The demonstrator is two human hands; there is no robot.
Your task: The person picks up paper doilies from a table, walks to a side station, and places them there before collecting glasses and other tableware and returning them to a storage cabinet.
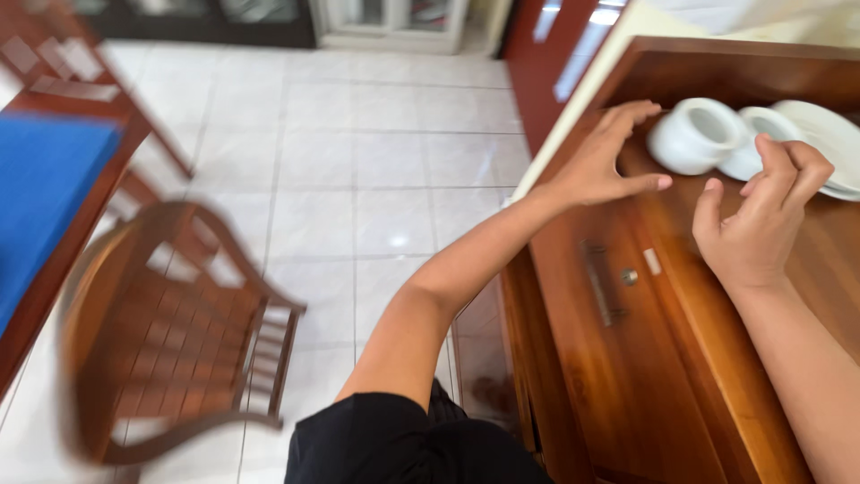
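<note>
A white ceramic cup (697, 134) lies tilted on top of a brown wooden cabinet (645, 376). Beside it on the right rest a second white cup (761, 143) and a white plate (829, 139). My left hand (605, 161) hovers just left of the first cup, fingers spread, holding nothing. Nearer to me, my right hand (757, 229) sits below the second cup with fingers loosely curled and empty. Neither hand clearly touches the crockery.
The cabinet front has a metal handle (598, 282) and a small keyhole (630, 277). A wooden chair (170, 332) stands on the white tiled floor (358, 179) at the left, next to a table with a blue top (40, 197).
</note>
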